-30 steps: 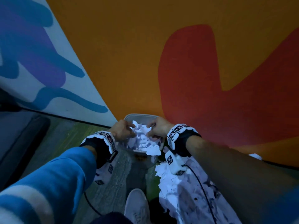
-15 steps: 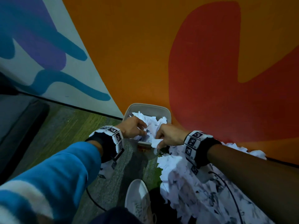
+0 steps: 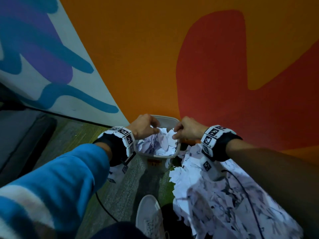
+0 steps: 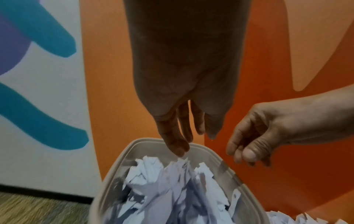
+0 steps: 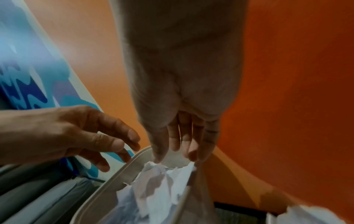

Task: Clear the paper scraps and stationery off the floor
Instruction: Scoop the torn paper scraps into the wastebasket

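Note:
A grey bin (image 3: pixel 165 156) stands against the orange wall, heaped with white paper scraps (image 3: pixel 160 144). My left hand (image 3: pixel 152 130) and right hand (image 3: pixel 175 134) hover side by side over its mouth. In the left wrist view the left hand (image 4: pixel 191 144) points its fingers straight down onto the top of the heap (image 4: pixel 168 189), holding nothing. The right hand (image 4: pixel 247 151) hangs loosely curled and empty. In the right wrist view its fingertips (image 5: pixel 157 159) brush the topmost scrap (image 5: pixel 159 189) beside the bin rim (image 5: pixel 130 169).
A large pile of torn paper (image 3: pixel 215 195) covers the carpet right of the bin, under my right forearm. My white shoe (image 3: pixel 150 216) is just behind the bin. A black cable (image 3: pixel 103 207) trails on the floor, and dark grey furniture (image 3: pixel 20 135) stands at the left.
Both hands moved forward and up from the bin's near edge to over its mouth. The scraps they gripped before now lie on the heap inside.

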Motion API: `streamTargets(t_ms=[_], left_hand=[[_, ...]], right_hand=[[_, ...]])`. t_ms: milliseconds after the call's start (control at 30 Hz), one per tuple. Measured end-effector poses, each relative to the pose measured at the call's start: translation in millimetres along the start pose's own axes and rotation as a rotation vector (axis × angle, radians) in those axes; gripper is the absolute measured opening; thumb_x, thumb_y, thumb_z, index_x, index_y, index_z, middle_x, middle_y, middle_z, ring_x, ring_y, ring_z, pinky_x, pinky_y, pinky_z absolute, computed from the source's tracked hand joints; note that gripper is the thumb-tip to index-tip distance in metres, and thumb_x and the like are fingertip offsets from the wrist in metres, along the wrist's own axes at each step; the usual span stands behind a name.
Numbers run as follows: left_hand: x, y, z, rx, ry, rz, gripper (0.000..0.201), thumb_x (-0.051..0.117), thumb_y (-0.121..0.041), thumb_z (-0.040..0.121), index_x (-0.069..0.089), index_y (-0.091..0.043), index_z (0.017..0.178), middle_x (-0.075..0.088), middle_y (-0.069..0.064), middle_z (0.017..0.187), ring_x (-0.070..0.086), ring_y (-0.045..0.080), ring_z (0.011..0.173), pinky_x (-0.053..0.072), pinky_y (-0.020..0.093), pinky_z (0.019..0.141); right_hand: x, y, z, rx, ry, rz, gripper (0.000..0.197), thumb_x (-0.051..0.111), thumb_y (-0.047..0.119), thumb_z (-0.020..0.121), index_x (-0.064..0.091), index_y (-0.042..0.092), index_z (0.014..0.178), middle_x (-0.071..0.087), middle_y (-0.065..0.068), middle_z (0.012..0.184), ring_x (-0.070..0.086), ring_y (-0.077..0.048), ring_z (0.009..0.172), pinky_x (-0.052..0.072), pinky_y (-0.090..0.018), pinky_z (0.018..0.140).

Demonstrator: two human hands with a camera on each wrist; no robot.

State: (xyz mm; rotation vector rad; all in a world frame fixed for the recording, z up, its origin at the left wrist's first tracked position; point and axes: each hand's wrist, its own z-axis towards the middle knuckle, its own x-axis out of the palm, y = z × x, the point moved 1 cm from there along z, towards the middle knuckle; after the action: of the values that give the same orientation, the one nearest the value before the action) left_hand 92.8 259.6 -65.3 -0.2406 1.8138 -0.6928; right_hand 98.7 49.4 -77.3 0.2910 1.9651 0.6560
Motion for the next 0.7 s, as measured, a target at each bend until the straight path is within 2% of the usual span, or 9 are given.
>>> streamTargets(t_ms=[67, 133, 233, 367, 467, 533, 600, 667, 700], left_hand=[[-1, -20, 11, 0.032, 0.055, 0.019, 0.028, 0.070, -0.027, 0.090, 0.071, -0.017, 0.116, 0.072, 0.000, 0.114, 0.067, 0.014, 0.096, 0.054, 0.028, 0.082], [4, -44, 24, 0.068, 0.140, 0.043, 0.031, 0.070, -0.030, 0.091, 0.070, -0.018, 0.119, 0.071, -0.001, 0.114, 0.068, 0.015, 0.095, 0.059, 0.032, 0.081], [26, -86, 45, 0.150, 0.249, 0.138, 0.030, 0.067, -0.029, 0.092, 0.070, -0.012, 0.117, 0.072, 0.003, 0.111, 0.069, 0.022, 0.095, 0.059, 0.033, 0.074], [83, -130, 75, 0.222, 0.331, 0.266, 0.031, 0.070, -0.029, 0.089, 0.071, -0.012, 0.115, 0.073, 0.006, 0.106, 0.067, 0.023, 0.100, 0.050, 0.028, 0.081], [139, -149, 96, 0.220, 0.375, 0.278, 0.035, 0.070, -0.033, 0.090, 0.070, -0.008, 0.115, 0.071, 0.009, 0.110, 0.065, 0.028, 0.105, 0.047, 0.028, 0.080], [181, -150, 104, 0.197, 0.420, 0.279, 0.044, 0.068, -0.036, 0.092, 0.065, -0.006, 0.124, 0.066, 0.012, 0.123, 0.061, 0.031, 0.113, 0.049, 0.034, 0.090], [221, -141, 107, 0.184, 0.478, 0.310, 0.059, 0.067, -0.045, 0.091, 0.055, -0.009, 0.137, 0.057, 0.013, 0.137, 0.055, 0.033, 0.123, 0.045, 0.040, 0.101], [254, -128, 113, 0.132, 0.565, 0.324, 0.078, 0.068, -0.049, 0.089, 0.037, -0.012, 0.151, 0.040, 0.013, 0.153, 0.043, 0.032, 0.137, 0.038, 0.039, 0.109], [267, -120, 115, 0.109, 0.598, 0.326, 0.087, 0.069, -0.049, 0.088, 0.027, -0.012, 0.155, 0.033, 0.012, 0.158, 0.037, 0.031, 0.141, 0.035, 0.038, 0.111]], right_hand=[[-21, -13, -11, -0.023, 0.066, -0.083, 0.016, 0.079, 0.026, 0.082, 0.075, 0.011, 0.087, 0.071, 0.002, 0.078, 0.064, -0.013, 0.070, 0.052, -0.027, 0.059], [-44, -32, -25, -0.021, 0.113, -0.136, 0.013, 0.077, 0.026, 0.084, 0.076, 0.013, 0.086, 0.074, -0.006, 0.081, 0.065, -0.013, 0.068, 0.054, -0.028, 0.058], [-73, -73, -47, 0.028, 0.140, -0.175, 0.017, 0.077, 0.031, 0.085, 0.075, 0.014, 0.085, 0.074, -0.006, 0.081, 0.064, -0.011, 0.066, 0.051, -0.025, 0.056], [-89, -140, -62, 0.140, 0.136, -0.209, 0.018, 0.077, 0.028, 0.084, 0.075, 0.010, 0.084, 0.073, -0.007, 0.082, 0.061, -0.013, 0.066, 0.047, -0.025, 0.056], [-81, -192, -69, 0.253, 0.126, -0.228, 0.017, 0.077, 0.016, 0.083, 0.068, 0.011, 0.070, 0.062, -0.003, 0.061, 0.055, -0.006, 0.047, 0.042, -0.016, 0.041], [-60, -222, -69, 0.335, 0.161, -0.222, 0.013, 0.076, 0.014, 0.084, 0.067, 0.005, 0.079, 0.055, -0.002, 0.061, 0.051, -0.010, 0.048, 0.035, -0.011, 0.033], [-29, -254, -64, 0.412, 0.225, -0.211, 0.038, 0.074, 0.021, 0.087, 0.062, -0.003, 0.115, 0.056, -0.007, 0.085, 0.053, -0.017, 0.068, 0.041, -0.011, 0.045], [7, -286, -57, 0.425, 0.223, -0.233, 0.069, 0.075, 0.038, 0.085, 0.047, 0.008, 0.140, 0.055, -0.010, 0.128, 0.055, -0.026, 0.114, 0.049, -0.024, 0.087], [25, -302, -53, 0.418, 0.216, -0.262, 0.084, 0.075, 0.048, 0.082, 0.037, 0.013, 0.148, 0.043, -0.010, 0.147, 0.044, -0.029, 0.132, 0.040, -0.033, 0.105]])
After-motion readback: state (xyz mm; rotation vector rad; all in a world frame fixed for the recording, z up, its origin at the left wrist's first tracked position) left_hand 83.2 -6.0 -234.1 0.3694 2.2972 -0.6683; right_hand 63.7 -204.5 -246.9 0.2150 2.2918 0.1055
